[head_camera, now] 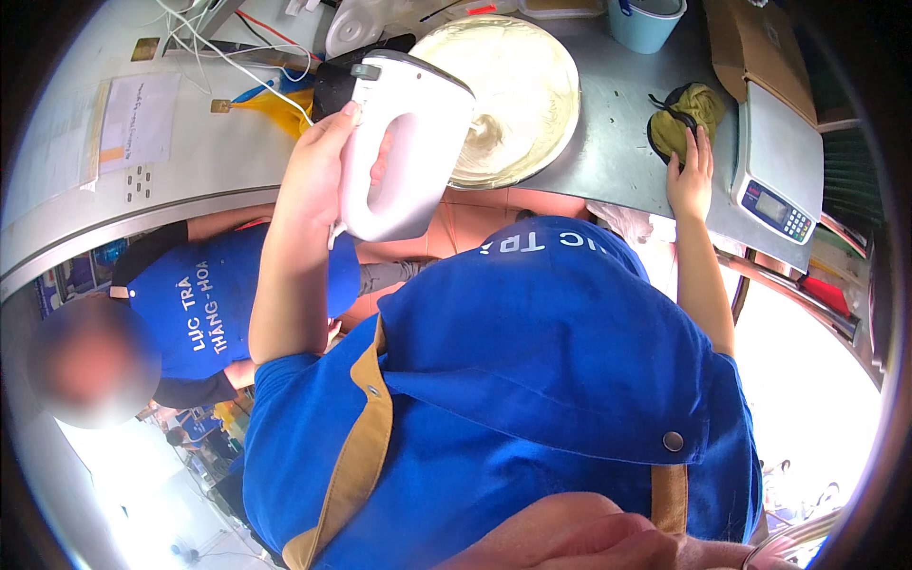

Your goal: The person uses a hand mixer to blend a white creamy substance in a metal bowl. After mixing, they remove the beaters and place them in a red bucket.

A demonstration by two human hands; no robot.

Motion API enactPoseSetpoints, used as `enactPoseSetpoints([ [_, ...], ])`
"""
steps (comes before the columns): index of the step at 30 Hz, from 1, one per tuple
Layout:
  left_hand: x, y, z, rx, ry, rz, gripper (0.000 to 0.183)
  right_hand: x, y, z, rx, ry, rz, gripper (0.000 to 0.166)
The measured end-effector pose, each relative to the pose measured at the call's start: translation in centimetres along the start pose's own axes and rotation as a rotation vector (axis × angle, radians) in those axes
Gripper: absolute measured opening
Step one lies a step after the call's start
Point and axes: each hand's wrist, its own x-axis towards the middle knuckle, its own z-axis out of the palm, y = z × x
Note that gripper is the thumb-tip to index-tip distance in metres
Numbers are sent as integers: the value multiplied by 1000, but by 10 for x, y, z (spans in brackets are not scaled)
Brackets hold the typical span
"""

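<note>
My left hand (324,160) is wrapped around the handle of a white electric hand mixer (410,203). The mixer's body is at the left rim of a large round bowl (576,107) of pale, whipped cream-like mixture (513,78). Its beaters are hidden from me, and the mixture shows a swirl close to the mixer. On the right, my right hand (691,178) lies with its fingers extended over the near edge of a bundled olive-green cloth item (687,114) with a dark cord. It touches the bundle without gripping it.
A digital scale (780,157) stands at the right, near an open cardboard box (759,50). A light-blue bucket (646,25) is at the back of the metal counter (613,142). White cables (235,60) trail at upper left. A co-worker (214,299) in a blue apron is at left.
</note>
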Motion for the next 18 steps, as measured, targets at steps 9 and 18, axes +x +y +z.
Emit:
enactPoseSetpoints([
  [9, -12, -22, -1, -22, -73, 4, 41, 2, -1, 1, -43, -21, -5, 50],
  [18, -13, -33, -3, 199, 26, 42, 39, 2, 2, 7, -44, -1, -28, 50],
])
